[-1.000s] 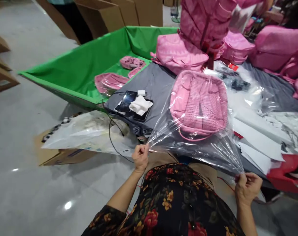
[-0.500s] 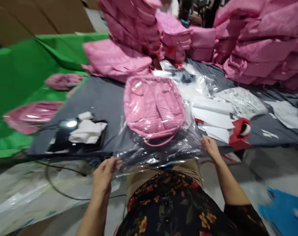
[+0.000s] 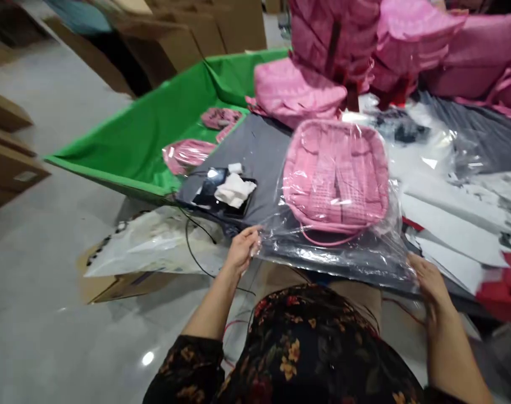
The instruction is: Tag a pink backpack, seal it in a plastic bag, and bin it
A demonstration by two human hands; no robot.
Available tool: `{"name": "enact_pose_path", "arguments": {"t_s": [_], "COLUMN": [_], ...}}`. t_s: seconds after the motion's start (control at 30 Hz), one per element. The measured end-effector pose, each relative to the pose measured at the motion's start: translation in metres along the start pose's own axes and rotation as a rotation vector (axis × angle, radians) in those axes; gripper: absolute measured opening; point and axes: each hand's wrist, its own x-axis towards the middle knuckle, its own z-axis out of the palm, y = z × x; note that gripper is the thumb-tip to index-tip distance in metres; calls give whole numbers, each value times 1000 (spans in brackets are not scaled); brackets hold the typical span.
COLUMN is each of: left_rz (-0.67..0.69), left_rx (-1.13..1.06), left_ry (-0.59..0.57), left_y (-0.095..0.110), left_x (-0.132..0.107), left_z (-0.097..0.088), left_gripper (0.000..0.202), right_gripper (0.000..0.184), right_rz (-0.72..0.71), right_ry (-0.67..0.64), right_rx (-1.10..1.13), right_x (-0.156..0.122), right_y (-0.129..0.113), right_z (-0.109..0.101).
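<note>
A pink quilted backpack (image 3: 336,174) lies inside a clear plastic bag (image 3: 323,255) on the dark grey table, close to its front edge. My left hand (image 3: 243,247) pinches the near left corner of the bag. At the near right corner my right hand (image 3: 428,278), a little blurred, is closed on the plastic. Between both hands the bag's edge is stretched flat toward my body. A thin pink strap shows at the near side of the backpack.
Left on the table lie a black device (image 3: 211,185) and a crumpled white cloth (image 3: 235,189). Beyond is a green-lined bin (image 3: 146,134) holding wrapped pink items. Pink backpacks (image 3: 331,33) are piled at the back. White papers (image 3: 457,224) and a red object (image 3: 506,286) lie right.
The view has swung left, bringing more of the green bin and floor into sight. Both hands still hold the bag's edge, and the backpack stays inside it.
</note>
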Motion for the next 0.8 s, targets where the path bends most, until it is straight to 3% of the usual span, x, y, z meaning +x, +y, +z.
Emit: {"name": "enact_pose_path", "arguments": {"t_s": [0.1,0.17,0.23,0.33,0.4,0.47,0.57,0.7,0.8], "left_rz": [5,205,537,1013,1175,1151,898,605,475], "left_rx": [26,225,586,1073,1154,1090,843,521,343], "left_ry": [-81,-47,2,-120,-280,-386,-373,-225,-7], "left_y": [-5,-9,-11,-10,-4,6,18,14,5], "left_x": [5,5,3,2,4,7,11,20,29], "left_z": [-18,-36,-52,-65,-64,-59,-49,-30,-9], "left_gripper": [67,64,54,23,19,27,31,40,44], "right_gripper": [68,68,67,35,21,29,40,51,54], "right_rz": [32,-160,-418,-689,-722,-629,-436,-368,-296], "right_ry": [74,235,301,146,-6,-65,68,379,571], "right_rx": [19,-115,-347,-560,-486,-315,-35,381,492], "right_x": [-5,-14,-24,-31,-31,-27,-21,-4,11], "right_y": [25,39,46,41,32,23,11,-4,-13], "right_z": [-5,-15,-25,-35,-39,-40,-27,21,54]}}
